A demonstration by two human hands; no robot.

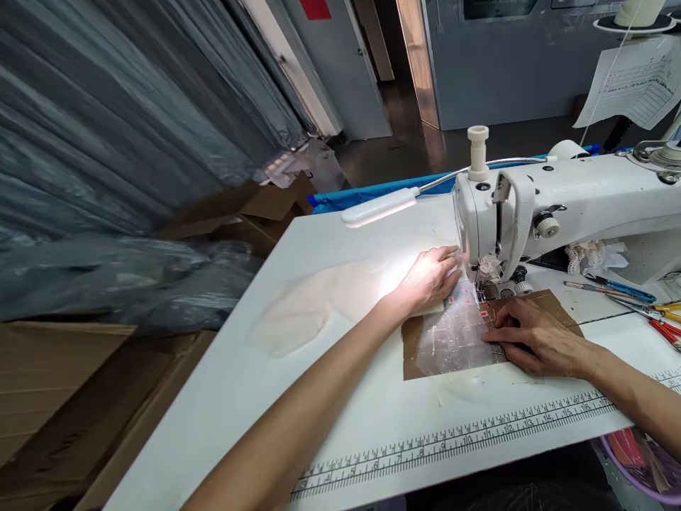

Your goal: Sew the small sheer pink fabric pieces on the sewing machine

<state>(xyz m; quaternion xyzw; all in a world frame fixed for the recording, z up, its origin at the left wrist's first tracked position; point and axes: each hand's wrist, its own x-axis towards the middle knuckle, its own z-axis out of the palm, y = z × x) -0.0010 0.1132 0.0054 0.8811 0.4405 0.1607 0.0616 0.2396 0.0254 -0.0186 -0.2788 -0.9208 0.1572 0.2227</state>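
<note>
A sheer whitish fabric [452,337] with small red marks lies over a brown board [412,355], its upper end at the needle area of a white sewing machine [476,234]. My left hand [433,277] rests flat left of the presser foot [483,289], its fingers stretched over the fabric's upper end. Over the board, right of the fabric, is my right hand [540,341]. Its fingers are bent and apart, with the tips touching the fabric's right edge. A small pale fabric flower [489,266] sits by the needle.
A lit lamp [380,207] shines on the left hand. More sheer fabric [298,312] lies left on the white table [223,397]. A ruler strip [468,440] runs along the front edge. Pens [622,287] and red-handled scissors [665,332] lie right. Cardboard boxes [69,383] stand left.
</note>
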